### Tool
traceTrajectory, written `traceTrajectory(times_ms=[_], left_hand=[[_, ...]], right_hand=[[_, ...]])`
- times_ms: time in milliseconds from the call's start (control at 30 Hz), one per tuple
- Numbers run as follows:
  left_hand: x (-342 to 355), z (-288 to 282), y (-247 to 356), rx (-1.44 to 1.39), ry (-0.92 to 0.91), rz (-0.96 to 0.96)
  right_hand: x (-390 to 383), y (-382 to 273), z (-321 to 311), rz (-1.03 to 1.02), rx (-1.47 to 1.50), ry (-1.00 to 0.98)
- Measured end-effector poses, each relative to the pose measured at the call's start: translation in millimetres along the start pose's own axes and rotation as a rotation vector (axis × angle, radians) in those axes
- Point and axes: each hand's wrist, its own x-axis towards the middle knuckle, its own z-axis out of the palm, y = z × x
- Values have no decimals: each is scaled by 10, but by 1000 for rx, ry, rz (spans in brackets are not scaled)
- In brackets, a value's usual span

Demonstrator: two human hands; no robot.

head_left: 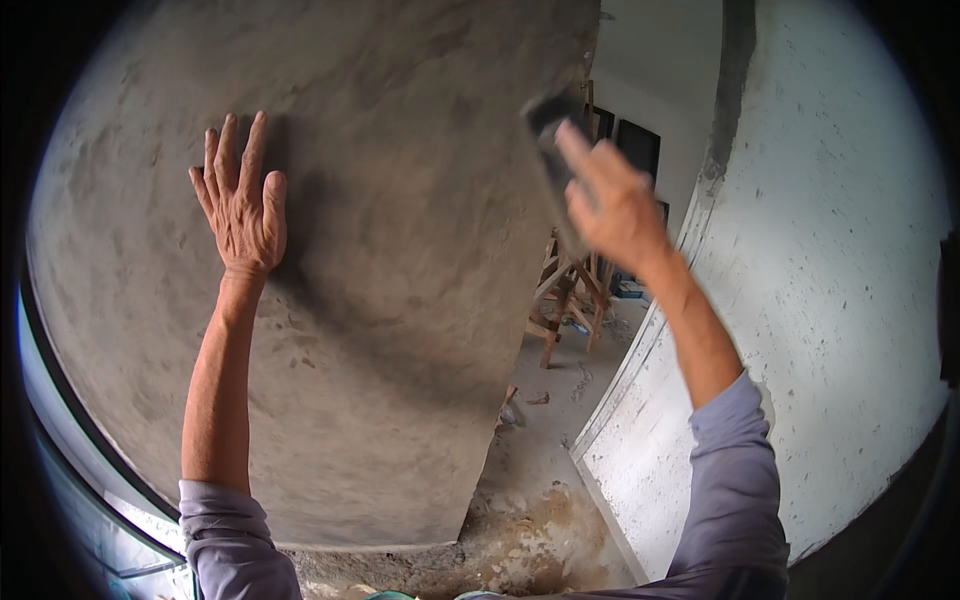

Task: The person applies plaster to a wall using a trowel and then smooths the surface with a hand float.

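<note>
We face a grey plastered wall (400, 230), seemingly mid-smoothing. Our left hand (245, 215) spreads wide over it; our right hand (612, 205) grips a blurred dark float (548, 115) by the wall's right edge; the next stroke likely needs even pressure.

To your right you have a white wall (850, 260) flecked with dark marks, edged by a grey strip (733, 95). Beyond it you see a pale far wall (655, 60), dark rectangular panels (638, 150) and a rough wooden trestle (573, 285). The grey floor (530, 455) before you is stained; brighter light enters at your lower left.
</note>
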Motion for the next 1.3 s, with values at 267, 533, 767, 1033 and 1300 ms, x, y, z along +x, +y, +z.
traceTrajectory(times_ms=[267, 533, 767, 1033, 1300], left_hand=[[14, -21, -89, -5, 26, 20], [-30, 42, -48, -34, 51, 18], [29, 7, -114, -40, 56, 46], [-42, 99, -79, -56, 74, 45], [24, 7, -96, -32, 36, 41]], right_hand=[[-74, -180, -15, -85, -141, 112], [-348, -294, 419, -54, -55, 63], [-816, -631, 556, -196, -55, -29], [-757, -625, 658, -132, -101, 49], [-465, -384, 333, -39, -142, 69]])
